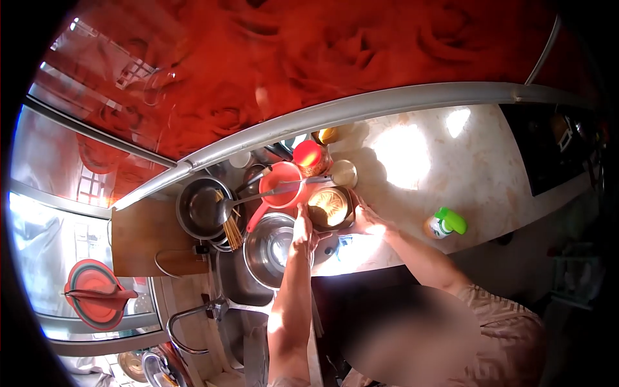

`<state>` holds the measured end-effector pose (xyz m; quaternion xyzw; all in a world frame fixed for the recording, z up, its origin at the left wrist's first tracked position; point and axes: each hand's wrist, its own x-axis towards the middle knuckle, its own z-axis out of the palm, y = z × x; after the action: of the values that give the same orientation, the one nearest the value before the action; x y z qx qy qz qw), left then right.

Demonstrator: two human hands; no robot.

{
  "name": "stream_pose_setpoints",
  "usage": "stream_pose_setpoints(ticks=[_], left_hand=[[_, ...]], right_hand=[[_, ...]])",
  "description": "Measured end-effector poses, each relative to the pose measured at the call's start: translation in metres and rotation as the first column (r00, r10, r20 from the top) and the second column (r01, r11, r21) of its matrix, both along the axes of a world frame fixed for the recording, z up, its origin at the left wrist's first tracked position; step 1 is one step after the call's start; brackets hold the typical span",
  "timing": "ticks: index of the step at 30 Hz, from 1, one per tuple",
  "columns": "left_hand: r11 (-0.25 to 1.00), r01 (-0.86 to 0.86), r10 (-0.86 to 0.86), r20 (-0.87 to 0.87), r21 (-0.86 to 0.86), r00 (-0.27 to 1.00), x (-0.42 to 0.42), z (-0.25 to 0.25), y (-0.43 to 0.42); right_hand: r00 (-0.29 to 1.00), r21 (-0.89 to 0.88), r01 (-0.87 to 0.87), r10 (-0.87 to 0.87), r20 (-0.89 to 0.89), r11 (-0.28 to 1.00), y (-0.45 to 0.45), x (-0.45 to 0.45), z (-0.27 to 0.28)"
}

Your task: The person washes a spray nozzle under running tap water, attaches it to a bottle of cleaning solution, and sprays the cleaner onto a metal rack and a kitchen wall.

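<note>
Position: gold-topped container (327, 206) over the counter (412, 219). Left hand (304, 227), part-curled, grips its eight-o'clock side; right hand (366, 220), likewise, its three-o'clock side (glare and overlap hide some of my fingers). Metal bowl (263, 248): eight o'clock; green-capped bottle (445, 224): three.

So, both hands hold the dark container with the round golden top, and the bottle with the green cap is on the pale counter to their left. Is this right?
Not quite: the head view shows the bottle on the pale counter to the right, not left, of the left hand and right hand. They do hold the dark container.
</note>
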<state>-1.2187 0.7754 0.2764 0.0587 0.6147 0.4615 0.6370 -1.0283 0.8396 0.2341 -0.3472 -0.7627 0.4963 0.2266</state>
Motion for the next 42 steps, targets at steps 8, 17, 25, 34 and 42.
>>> stream_pose_setpoints(ticks=[8, 17, 25, 34, 42], left_hand=[[0.976, 0.085, -0.032, -0.254, 0.2, 0.967, -0.005, 0.053, -0.068], [0.872, 0.377, -0.182, -0.51, 0.312, 0.841, 0.06, 0.148, -0.152], [0.704, 0.473, -0.412, -0.238, 0.53, 0.88, 0.13, 0.107, -0.174], [0.722, 0.594, -0.643, 0.026, 0.354, 0.766, 0.304, 0.068, -0.134], [0.372, 0.837, -0.873, -0.155, 0.401, 0.463, 0.544, 0.101, -0.102]], right_hand=[[0.951, 0.4, 0.098, 0.033, -0.309, 0.911, -0.032, 0.016, 0.059], [0.879, -0.03, 0.185, -0.179, -0.442, 0.982, -0.164, 0.068, 0.108], [0.703, -0.07, 0.493, -0.444, -0.556, 0.867, -0.255, 0.142, 0.114], [0.571, -0.229, 0.586, -0.597, -0.564, 0.777, -0.278, 0.325, 0.097], [0.547, -0.095, 0.693, -0.607, -0.576, 0.715, -0.256, 0.557, 0.078]])
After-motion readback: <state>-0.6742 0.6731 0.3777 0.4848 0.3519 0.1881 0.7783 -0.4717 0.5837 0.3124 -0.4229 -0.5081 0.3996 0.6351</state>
